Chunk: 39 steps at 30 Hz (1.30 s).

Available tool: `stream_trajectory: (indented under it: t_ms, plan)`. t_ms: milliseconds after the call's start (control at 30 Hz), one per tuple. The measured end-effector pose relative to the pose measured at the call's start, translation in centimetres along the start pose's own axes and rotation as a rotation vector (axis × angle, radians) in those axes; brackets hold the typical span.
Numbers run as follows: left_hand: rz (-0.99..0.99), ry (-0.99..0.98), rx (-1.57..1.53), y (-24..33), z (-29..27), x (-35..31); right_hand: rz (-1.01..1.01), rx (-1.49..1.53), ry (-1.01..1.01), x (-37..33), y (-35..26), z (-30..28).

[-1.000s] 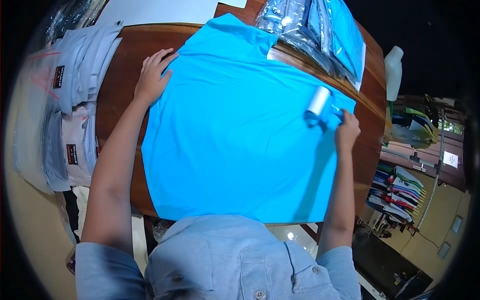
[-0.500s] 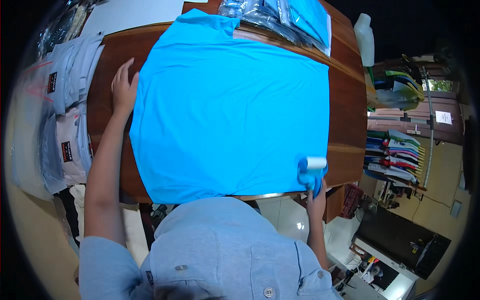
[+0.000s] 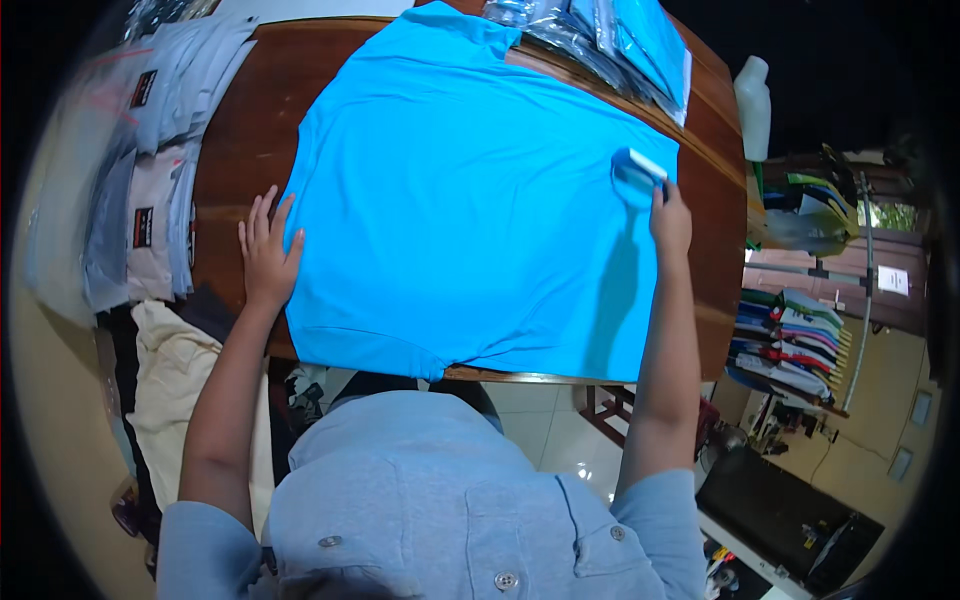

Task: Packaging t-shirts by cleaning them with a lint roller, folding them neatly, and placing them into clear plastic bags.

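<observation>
Looking down on wooden table (image 3: 240, 140), cut off at top, bare left and right of creased blue shirt (image 3: 460, 220) laid to near edge. Resting spread-fingered left hand (image 3: 268, 258) at shirt's left edge; gripping with right hand (image 3: 672, 224) white roller (image 3: 648, 164) by hidden handle, unclear whether touching cloth.

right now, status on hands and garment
Right hand gripping roller. Left hand open at left edge of blue garment. Garment spread, wrinkled. Bagged stack beyond it.

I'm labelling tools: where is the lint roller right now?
In the head view, right of centre, the lint roller is in the person's right hand, over the blue garment near its right edge.
</observation>
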State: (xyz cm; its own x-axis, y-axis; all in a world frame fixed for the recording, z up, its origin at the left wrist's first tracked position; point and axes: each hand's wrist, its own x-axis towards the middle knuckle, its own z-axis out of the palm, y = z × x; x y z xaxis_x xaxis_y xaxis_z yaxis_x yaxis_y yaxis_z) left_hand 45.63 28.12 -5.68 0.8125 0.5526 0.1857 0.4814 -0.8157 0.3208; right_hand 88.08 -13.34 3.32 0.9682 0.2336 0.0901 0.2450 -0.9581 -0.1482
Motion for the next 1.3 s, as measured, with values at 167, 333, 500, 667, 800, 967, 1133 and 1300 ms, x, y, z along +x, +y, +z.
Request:
stream_trajectory:
  t_ms: [167,333,500,667,800,967,1133,1300]
  plan:
    - [-0.009,0.077,-0.079,-0.5,0.0,-0.1,0.008,0.015,0.017,4.5,-3.3,0.8]
    - [-0.049,0.153,-0.145,-0.8,0.6,-0.2,-0.056,0.170,0.045,-8.8,-0.8,1.5]
    - [-0.062,0.133,-0.075,-0.4,0.8,0.0,-0.031,0.403,-0.142,-29.4,8.1,-0.8]
    - [-0.073,0.043,0.013,-0.4,0.6,0.0,-0.119,0.458,-0.131,-36.4,12.7,-2.3]
    - [-0.036,0.086,-0.009,-1.0,0.8,0.0,-0.077,0.464,-0.232,-26.1,8.1,-0.8]
    - [-0.042,0.101,0.016,-1.2,1.1,0.1,-0.211,0.369,-0.179,-3.4,-2.6,2.9]
    - [-0.063,0.087,0.055,-0.9,1.0,0.3,0.041,0.879,-0.353,4.6,-9.0,5.2]
    - [-0.053,0.089,0.042,-1.0,1.0,0.2,-0.088,1.021,-0.248,-7.8,-5.5,6.0]
